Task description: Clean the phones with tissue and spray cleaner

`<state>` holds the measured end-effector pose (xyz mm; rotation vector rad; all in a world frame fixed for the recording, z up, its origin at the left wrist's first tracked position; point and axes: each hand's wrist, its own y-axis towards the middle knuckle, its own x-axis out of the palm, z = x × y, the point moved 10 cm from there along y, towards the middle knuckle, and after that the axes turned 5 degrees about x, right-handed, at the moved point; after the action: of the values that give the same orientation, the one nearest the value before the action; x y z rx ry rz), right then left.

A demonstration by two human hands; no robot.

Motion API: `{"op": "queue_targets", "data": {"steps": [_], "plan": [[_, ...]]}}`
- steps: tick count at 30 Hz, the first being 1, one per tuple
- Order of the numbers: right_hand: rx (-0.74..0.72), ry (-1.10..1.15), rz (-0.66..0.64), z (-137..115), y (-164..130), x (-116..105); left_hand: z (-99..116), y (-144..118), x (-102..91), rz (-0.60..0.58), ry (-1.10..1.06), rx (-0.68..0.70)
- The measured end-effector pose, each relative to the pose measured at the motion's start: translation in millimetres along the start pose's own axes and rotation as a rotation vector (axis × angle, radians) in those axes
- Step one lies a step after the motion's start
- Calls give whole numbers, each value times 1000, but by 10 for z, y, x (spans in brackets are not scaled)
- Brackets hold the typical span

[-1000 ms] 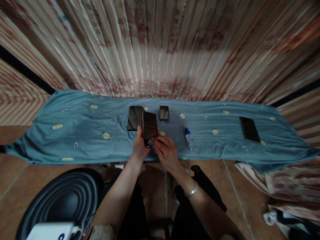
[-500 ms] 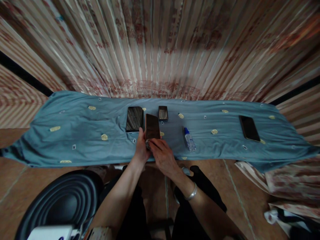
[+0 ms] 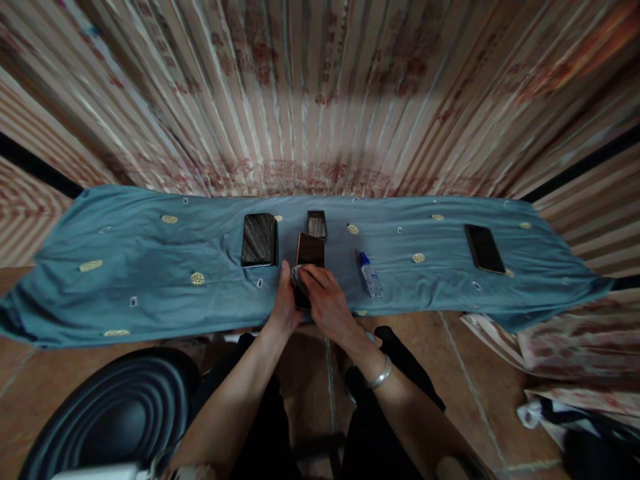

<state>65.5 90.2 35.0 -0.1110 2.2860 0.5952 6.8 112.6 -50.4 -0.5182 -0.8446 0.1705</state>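
Note:
My left hand grips a dark smartphone along its left side, thumb on the near-left edge. Pressed on the phone's lower screen, my right hand has its fingers closed over a small pale cloth, mostly hidden by the fingers. To the left lies a stack of dark phones or tablets. A small dark phone rests just beyond the held one. On the right is a clear bottle with a blue cap, lying on its side.
A blue cloth with yellow pineapple prints covers the long table. Another dark phone lies toward its right end. A striped curtain hangs behind. Below left stands a round black ridged stool.
My right hand has slid the cloth slightly up the phone's screen, uncovering its lower end. The whole view has shifted a little, moving the table things leftward.

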Motion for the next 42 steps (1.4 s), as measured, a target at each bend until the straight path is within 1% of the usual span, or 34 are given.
{"op": "queue_targets", "data": {"steps": [4,11,14,19,23,26,30,33,37,42], "plan": [[-5,9,3,-33,-17,20,34,30,-18,20,-23,26],[49,26,63,119,1,-72,-78,-30,16,24,15,-8],[47,29,82,142,-2,-96,-68,-47,33,23,34,9],[23,43,117,112,-11,-128,-47,-43,39,9,38,35],[31,6,109,135,-5,-104,-63,-22,31,-18,58,36],[38,-41,98,187,-1,-73,-2,-3,52,-54,58,76],[64,-96,134,311,-17,-94,114,0,97,-105,47,108],[69,-100,156,366,-39,-118,168,-6,110,-114,44,112],[54,-77,175,329,-56,-146,166,-8,96,-100,44,117],[35,-32,173,240,-45,-146,115,10,66,-113,87,139]]}}
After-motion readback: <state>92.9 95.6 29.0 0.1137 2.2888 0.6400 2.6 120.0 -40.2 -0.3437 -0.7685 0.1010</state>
